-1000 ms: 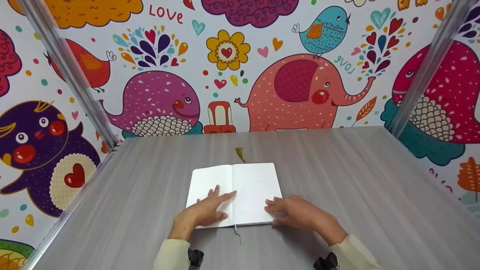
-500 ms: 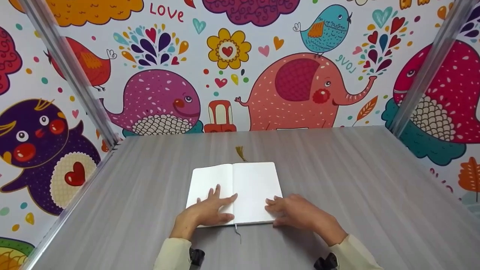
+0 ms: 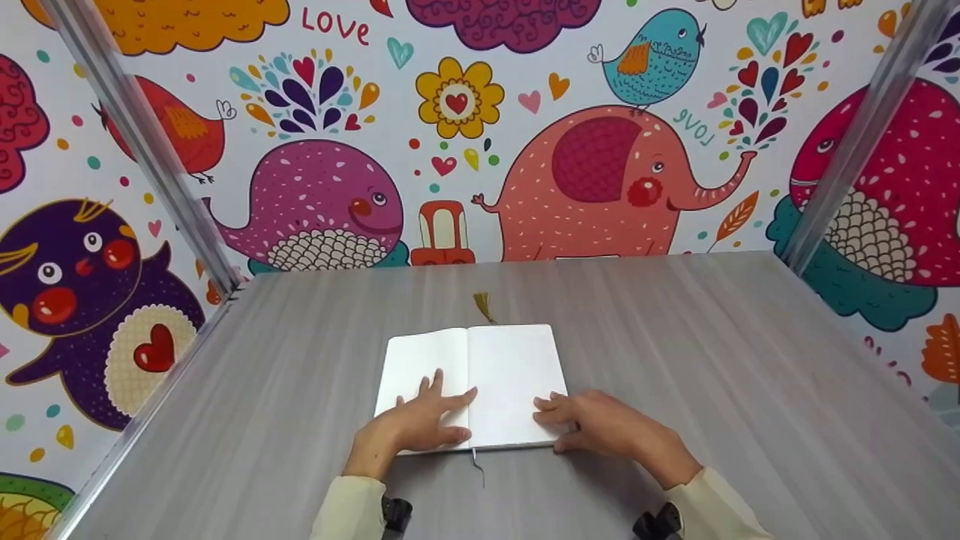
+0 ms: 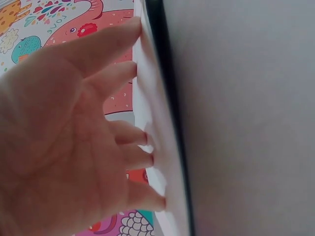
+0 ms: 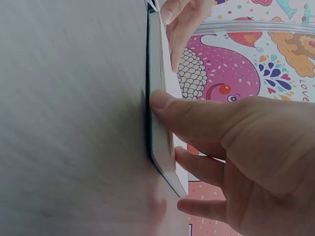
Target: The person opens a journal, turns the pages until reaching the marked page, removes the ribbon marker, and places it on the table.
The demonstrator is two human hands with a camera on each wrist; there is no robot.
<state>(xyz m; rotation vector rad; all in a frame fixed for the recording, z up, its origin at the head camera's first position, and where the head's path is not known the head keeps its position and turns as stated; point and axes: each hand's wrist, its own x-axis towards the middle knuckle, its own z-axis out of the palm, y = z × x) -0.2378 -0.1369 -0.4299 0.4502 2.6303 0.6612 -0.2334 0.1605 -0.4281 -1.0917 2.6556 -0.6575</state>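
Observation:
An open notebook (image 3: 514, 367) with blank white pages lies on the grey wood-grain table (image 3: 300, 360). My left hand (image 3: 412, 424) rests on the left page with its fingers spread, thumb and index fingertip near the centre fold. In the left wrist view those fingertips touch the paper, and a dark cover edge (image 4: 172, 98) runs below. My right hand (image 3: 604, 424) lies at the lower right corner, fingertips on the right page. The right wrist view has its thumb (image 5: 162, 101) against the edge of the page block (image 5: 158, 64). A thin ribbon bookmark (image 3: 478, 469) trails from the spine.
A gold tassel (image 3: 482, 305) lies just beyond the notebook's top edge. Cartoon-printed wall panels (image 3: 465, 172) stand behind and at both sides, with metal posts (image 3: 142, 142) at the corners. Black wrist bands (image 3: 396, 514) sit by the sleeves.
The left thumb has slid a little to the right, towards the fold. The right thumb has shifted slightly outward at the corner. The notebook stays open in place.

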